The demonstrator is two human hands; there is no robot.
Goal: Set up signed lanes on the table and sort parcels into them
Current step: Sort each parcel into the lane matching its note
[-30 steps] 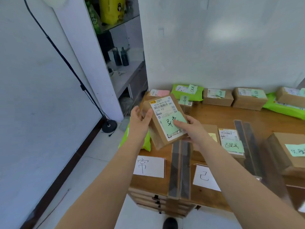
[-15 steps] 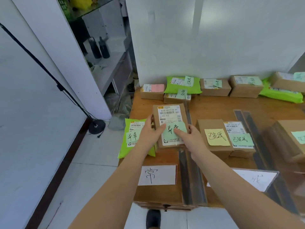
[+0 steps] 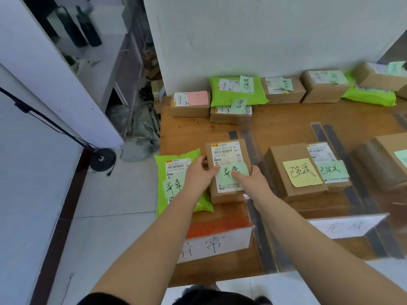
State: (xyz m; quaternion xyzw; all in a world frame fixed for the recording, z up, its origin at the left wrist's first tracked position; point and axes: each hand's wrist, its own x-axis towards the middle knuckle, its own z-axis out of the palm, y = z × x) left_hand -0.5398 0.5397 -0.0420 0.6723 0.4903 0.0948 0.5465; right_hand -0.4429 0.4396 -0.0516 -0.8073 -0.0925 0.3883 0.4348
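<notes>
A brown cardboard parcel (image 3: 226, 150) with a white shipping label and a green sticky note lies flat on the wooden table (image 3: 187, 133), in the leftmost lane. My left hand (image 3: 199, 175) grips its left edge. My right hand (image 3: 250, 180) rests on its right side, fingers over the green note. A green bag parcel (image 3: 174, 172) with a green note lies just to its left, partly under my left wrist. A white paper sign (image 3: 218, 244) with handwriting lies nearer me in the same lane. Dark tape strips (image 3: 253, 150) mark the lane's right border.
The middle lane holds a box with a yellow note (image 3: 295, 172), a labelled parcel (image 3: 328, 166) and a second sign (image 3: 345, 225). Several unsorted boxes and green bags (image 3: 236, 90) line the back wall. Another box (image 3: 387, 157) sits far right. A lamp stand base (image 3: 102, 159) stands on the floor at left.
I lowered the brown parcel from mid-air onto the table beside the green bag. Both hands stayed on it. My view tilted down and closer to the table.
</notes>
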